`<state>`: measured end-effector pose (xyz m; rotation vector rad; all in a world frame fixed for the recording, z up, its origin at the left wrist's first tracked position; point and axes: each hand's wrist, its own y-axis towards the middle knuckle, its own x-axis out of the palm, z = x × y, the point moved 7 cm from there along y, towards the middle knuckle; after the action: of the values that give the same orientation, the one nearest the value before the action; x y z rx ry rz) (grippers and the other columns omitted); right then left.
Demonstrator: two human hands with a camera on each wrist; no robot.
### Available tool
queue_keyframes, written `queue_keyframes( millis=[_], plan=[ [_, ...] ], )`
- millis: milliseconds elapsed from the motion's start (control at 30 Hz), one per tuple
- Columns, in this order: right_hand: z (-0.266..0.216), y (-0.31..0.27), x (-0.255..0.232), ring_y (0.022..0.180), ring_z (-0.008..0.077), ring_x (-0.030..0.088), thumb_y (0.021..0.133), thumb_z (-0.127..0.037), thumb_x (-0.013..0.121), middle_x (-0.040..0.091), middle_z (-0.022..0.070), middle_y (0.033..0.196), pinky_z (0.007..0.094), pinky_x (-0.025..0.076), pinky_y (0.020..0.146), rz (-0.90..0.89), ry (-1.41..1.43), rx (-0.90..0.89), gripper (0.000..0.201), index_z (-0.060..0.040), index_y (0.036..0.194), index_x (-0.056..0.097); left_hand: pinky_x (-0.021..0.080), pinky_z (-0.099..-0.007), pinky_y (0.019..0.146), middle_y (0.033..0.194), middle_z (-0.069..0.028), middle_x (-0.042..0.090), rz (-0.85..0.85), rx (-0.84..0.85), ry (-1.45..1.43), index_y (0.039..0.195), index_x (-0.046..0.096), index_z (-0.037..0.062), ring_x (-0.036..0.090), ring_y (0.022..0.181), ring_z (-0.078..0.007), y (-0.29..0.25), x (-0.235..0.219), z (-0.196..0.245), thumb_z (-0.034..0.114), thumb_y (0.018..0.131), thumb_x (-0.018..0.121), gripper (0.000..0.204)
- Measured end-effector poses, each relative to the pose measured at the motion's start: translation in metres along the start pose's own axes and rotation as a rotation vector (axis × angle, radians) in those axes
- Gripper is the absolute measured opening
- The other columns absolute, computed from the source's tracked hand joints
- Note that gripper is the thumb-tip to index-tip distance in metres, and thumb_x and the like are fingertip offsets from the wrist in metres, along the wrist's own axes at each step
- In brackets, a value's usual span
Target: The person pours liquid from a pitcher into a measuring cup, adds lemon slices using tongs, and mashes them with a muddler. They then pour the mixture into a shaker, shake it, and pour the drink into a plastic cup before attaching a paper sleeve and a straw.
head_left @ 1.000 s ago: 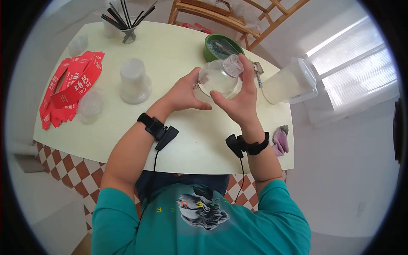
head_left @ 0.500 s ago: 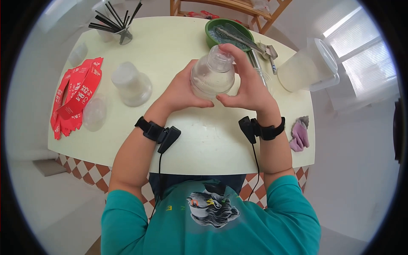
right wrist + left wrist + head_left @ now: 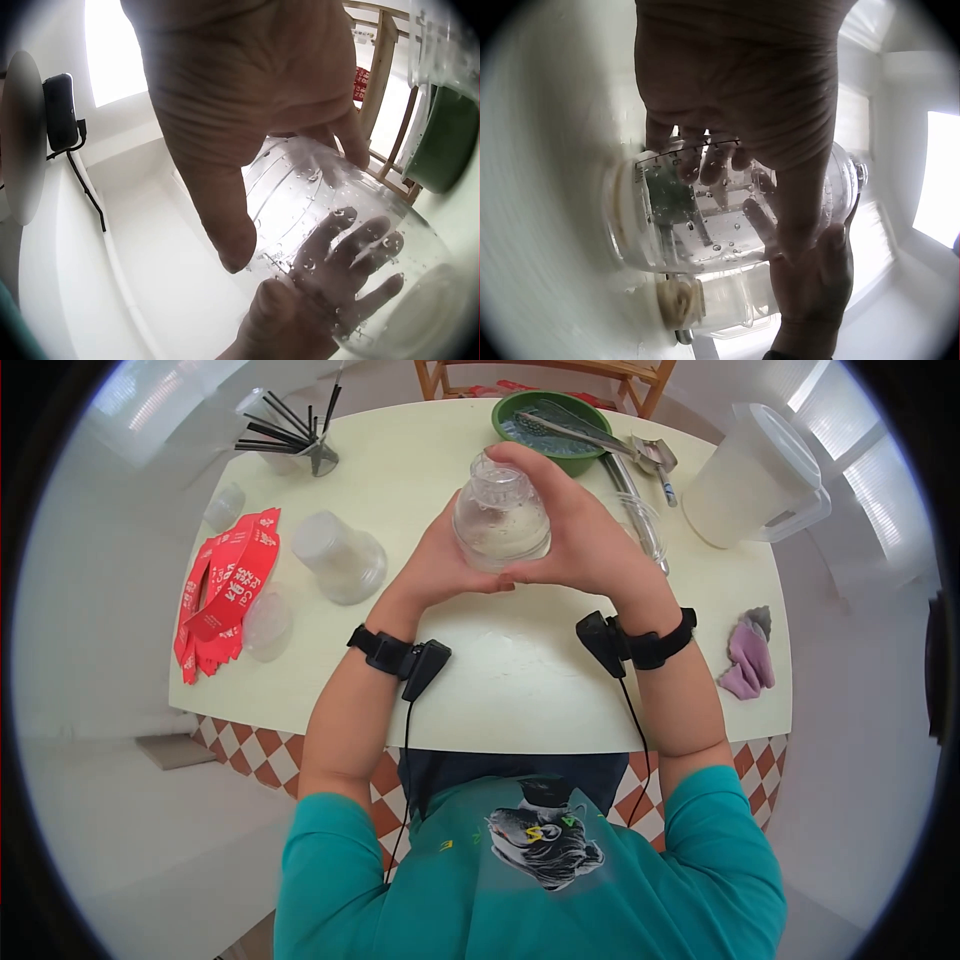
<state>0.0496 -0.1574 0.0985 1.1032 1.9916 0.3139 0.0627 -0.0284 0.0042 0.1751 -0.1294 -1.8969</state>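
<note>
The clear shaker is between both hands, straight ahead of the person, neither hand nearer; the left hand grips its left side, the right hand its right; its long axis runs roughly upright, narrow end up; whether its base touches the pale table I can't tell; beyond sits a green bowl, a pitcher to the right, a wooden rack behind.

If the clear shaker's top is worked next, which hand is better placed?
Probably the right hand: its fingers reach up to the top of the clear shaker, while the left hand holds the body lower down and could steady it.
</note>
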Motion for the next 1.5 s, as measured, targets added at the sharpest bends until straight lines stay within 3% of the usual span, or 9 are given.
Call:
queue_keyframes(
  millis=[400, 500, 600, 967, 1200, 1233, 1367, 1433, 1500],
  plan=[
    [0.01, -0.002, 0.005, 0.121, 0.0327, 0.051, 0.055, -0.005, 0.08, 0.05, 0.0134, 0.134, 0.039, 0.044, 0.102, 0.036, 0.061, -0.029, 0.098, -0.015, 0.141, 0.035, 0.043, -0.0364, 0.102, 0.132, -0.0085, 0.053, 0.039, 0.075, 0.152, 0.138, 0.037, 0.0054, 0.051, 0.122, -0.0217, 0.0, -0.002, 0.009, 0.017, 0.052, 0.09, 0.102],
    [0.009, -0.005, 0.005, 0.12, 0.0336, 0.052, 0.054, -0.007, 0.081, 0.05, 0.014, 0.133, 0.0396, 0.045, 0.101, 0.064, 0.022, -0.034, 0.1, -0.0155, 0.141, 0.034, 0.042, -0.0365, 0.103, 0.132, -0.0084, 0.052, 0.053, 0.025, 0.146, 0.138, 0.036, 0.0051, 0.051, 0.122, -0.0217, -0.004, 0.002, 0.008, 0.019, 0.052, 0.091, 0.102],
    [0.01, -0.003, 0.005, 0.119, 0.0343, 0.053, 0.053, -0.007, 0.081, 0.051, 0.0145, 0.132, 0.04, 0.045, 0.101, 0.079, -0.014, -0.047, 0.1, -0.016, 0.141, 0.033, 0.046, -0.0353, 0.098, 0.127, -0.0062, 0.055, 0.071, 0.069, 0.166, 0.137, 0.038, 0.0068, 0.055, 0.116, -0.019, -0.003, 0.0, 0.012, 0.013, 0.058, 0.084, 0.092],
    [0.015, -0.004, 0.012, 0.12, 0.0362, 0.051, 0.055, -0.008, 0.081, 0.05, 0.0174, 0.132, 0.0418, 0.046, 0.099, 0.095, 0.0, -0.044, 0.101, -0.0178, 0.143, 0.032, 0.041, -0.0357, 0.104, 0.132, -0.0058, 0.052, 0.082, 0.072, 0.17, 0.139, 0.037, 0.0074, 0.051, 0.122, -0.0202, -0.002, -0.003, 0.006, 0.013, 0.055, 0.086, 0.098],
    [0.019, -0.009, 0.015, 0.12, 0.0359, 0.051, 0.055, -0.012, 0.084, 0.049, 0.019, 0.131, 0.0419, 0.046, 0.099, 0.163, -0.032, 0.075, 0.105, -0.0159, 0.144, 0.028, 0.042, -0.0368, 0.103, 0.131, -0.0113, 0.051, 0.102, 0.073, 0.211, 0.137, 0.033, 0.0041, 0.052, 0.121, -0.0237, -0.007, -0.003, 0.015, 0.019, 0.053, 0.091, 0.103],
    [0.021, -0.009, 0.015, 0.119, 0.0354, 0.052, 0.055, -0.012, 0.084, 0.049, 0.0194, 0.13, 0.0415, 0.047, 0.098, 0.183, -0.037, 0.1, 0.105, -0.0153, 0.144, 0.028, 0.043, -0.0373, 0.102, 0.132, -0.0129, 0.05, 0.124, -0.009, 0.332, 0.138, 0.031, 0.0039, 0.052, 0.121, -0.0247, -0.012, -0.005, 0.014, 0.019, 0.055, 0.09, 0.103],
    [-0.007, -0.004, -0.023, 0.117, 0.0329, 0.054, 0.057, -0.016, 0.084, 0.049, 0.0186, 0.13, 0.0406, 0.049, 0.096, 0.303, -0.19, -0.027, 0.107, -0.0148, 0.145, 0.024, 0.044, -0.0397, 0.101, 0.131, -0.0143, 0.049, 0.26, -0.153, 0.526, 0.142, 0.029, 0.0058, 0.052, 0.119, -0.0263, -0.037, -0.013, 0.033, 0.015, 0.063, 0.086, 0.097],
    [-0.013, -0.008, -0.062, 0.115, 0.03, 0.056, 0.06, -0.021, 0.084, 0.05, 0.0178, 0.129, 0.0399, 0.049, 0.095, 0.498, 0.163, -0.096, 0.109, -0.0133, 0.146, 0.019, 0.046, -0.0376, 0.098, 0.127, -0.0146, 0.05, 0.272, -0.124, 0.491, 0.14, 0.032, 0.0044, 0.054, 0.116, -0.0246, -0.04, -0.018, 0.04, 0.013, 0.068, 0.083, 0.089],
    [-0.02, -0.011, -0.086, 0.116, 0.0292, 0.055, 0.061, -0.022, 0.085, 0.049, 0.0173, 0.129, 0.0405, 0.049, 0.096, 0.495, 0.269, -0.034, 0.111, -0.0128, 0.147, 0.017, 0.048, -0.0354, 0.095, 0.124, -0.015, 0.052, 0.276, -0.086, 0.454, 0.138, 0.035, 0.003, 0.056, 0.112, -0.023, -0.04, -0.027, 0.044, 0.012, 0.072, 0.08, 0.08]
  ],
)
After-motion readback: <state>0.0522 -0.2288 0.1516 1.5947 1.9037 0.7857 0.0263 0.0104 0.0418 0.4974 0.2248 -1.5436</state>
